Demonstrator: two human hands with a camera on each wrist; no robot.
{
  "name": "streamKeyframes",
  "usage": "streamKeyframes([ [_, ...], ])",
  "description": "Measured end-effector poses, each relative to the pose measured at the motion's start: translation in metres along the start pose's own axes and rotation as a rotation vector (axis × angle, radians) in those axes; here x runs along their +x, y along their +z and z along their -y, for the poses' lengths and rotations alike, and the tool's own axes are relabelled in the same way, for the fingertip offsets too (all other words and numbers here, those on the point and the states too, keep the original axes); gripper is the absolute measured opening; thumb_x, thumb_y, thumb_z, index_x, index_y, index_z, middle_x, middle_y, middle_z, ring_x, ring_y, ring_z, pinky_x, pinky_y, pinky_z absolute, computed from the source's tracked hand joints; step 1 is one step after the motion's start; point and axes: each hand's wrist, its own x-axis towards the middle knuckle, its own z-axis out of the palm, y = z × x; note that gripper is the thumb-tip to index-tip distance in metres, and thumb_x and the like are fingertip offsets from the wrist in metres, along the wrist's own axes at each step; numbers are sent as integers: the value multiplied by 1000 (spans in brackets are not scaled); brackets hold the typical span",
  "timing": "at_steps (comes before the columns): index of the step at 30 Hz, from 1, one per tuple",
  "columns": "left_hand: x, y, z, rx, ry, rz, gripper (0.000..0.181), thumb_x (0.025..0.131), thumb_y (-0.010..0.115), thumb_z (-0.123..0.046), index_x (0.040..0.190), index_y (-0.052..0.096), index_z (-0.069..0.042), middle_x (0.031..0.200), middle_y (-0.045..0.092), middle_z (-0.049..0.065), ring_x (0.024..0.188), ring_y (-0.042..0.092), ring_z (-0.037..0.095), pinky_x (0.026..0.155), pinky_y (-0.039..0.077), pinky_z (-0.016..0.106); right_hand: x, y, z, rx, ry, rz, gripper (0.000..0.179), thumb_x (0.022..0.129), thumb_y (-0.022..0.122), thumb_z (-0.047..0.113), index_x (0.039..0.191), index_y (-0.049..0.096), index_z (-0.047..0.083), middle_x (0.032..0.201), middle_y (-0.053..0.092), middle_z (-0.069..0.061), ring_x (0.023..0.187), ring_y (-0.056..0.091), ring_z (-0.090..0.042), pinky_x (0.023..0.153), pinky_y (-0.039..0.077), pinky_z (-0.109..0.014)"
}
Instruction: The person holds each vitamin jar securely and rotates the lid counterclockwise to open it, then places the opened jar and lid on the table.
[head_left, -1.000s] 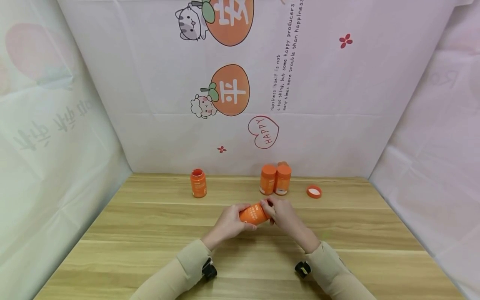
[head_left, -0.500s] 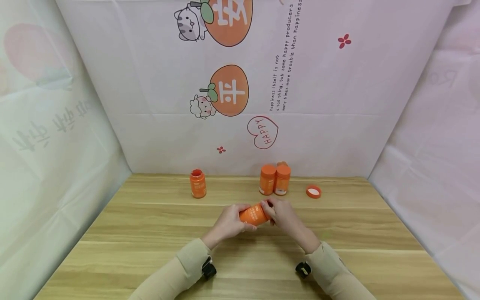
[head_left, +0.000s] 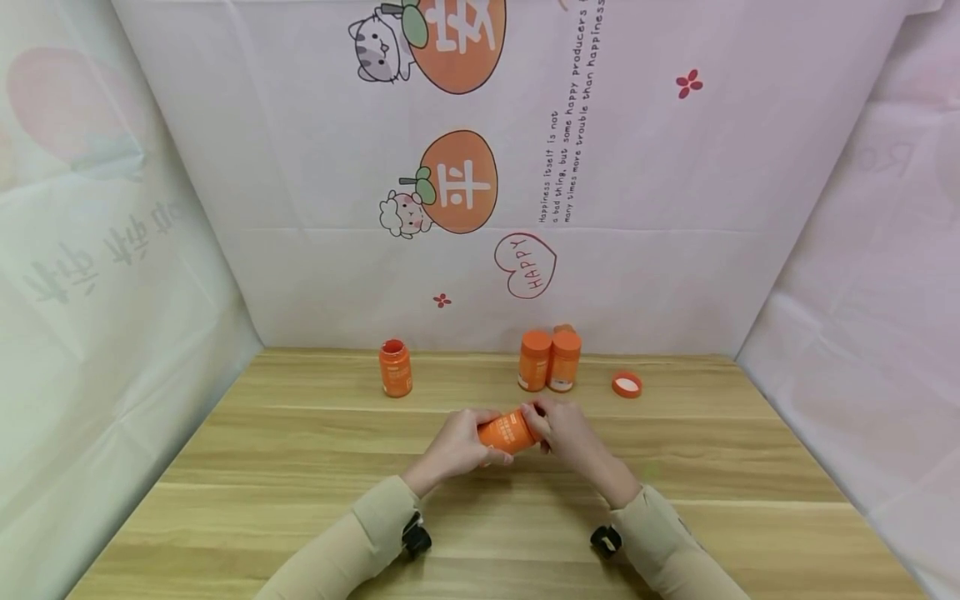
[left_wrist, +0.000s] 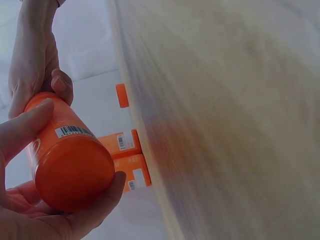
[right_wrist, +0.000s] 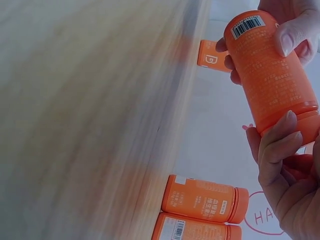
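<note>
My left hand (head_left: 459,446) grips the body of an orange bottle (head_left: 505,432) near its base, above the wooden table. The bottle is tilted, its lid end toward the right. Around that orange lid (right_wrist: 308,125) curl the fingers of my right hand (head_left: 567,433). In the left wrist view the bottle's round base (left_wrist: 75,175) faces the camera, with a barcode beside it. The right wrist view shows the lid on the bottle's neck, partly covered by fingers.
Two capped orange bottles (head_left: 535,362) stand side by side at the back, with something orange partly hidden behind them. An uncapped orange bottle (head_left: 395,369) stands at the back left. A loose orange lid (head_left: 627,384) lies at the right. White printed sheets wall the table (head_left: 315,467).
Both hands keep their hold on the bottle and its lid in nearly the same place. The whole head view has shifted very slightly.
</note>
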Motion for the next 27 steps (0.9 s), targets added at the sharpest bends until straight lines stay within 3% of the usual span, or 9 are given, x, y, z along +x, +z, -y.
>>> streamKeyframes([
  [8,-3,-2,3,-107,-49,60,58,66,85,-23,119,66,-10,100,70,3,82,59,15,70,49,31,-1,-2,-2,-23,-100,19,29,99,47,35,98,60,10,67,53,4,47,47,-5,45,44,-22],
  [15,0,-5,2,-91,-31,73,52,69,84,-23,117,68,-11,100,70,0,85,60,13,76,49,33,1,-1,-6,-16,-131,8,27,99,48,34,102,60,10,74,57,2,49,50,-4,46,45,-21],
  [27,0,-12,5,-116,-30,130,54,71,81,-29,120,66,-12,101,68,-1,86,59,14,77,49,33,0,-3,-8,-42,-287,-22,18,98,52,21,107,58,8,83,59,-2,59,50,1,51,46,-19],
])
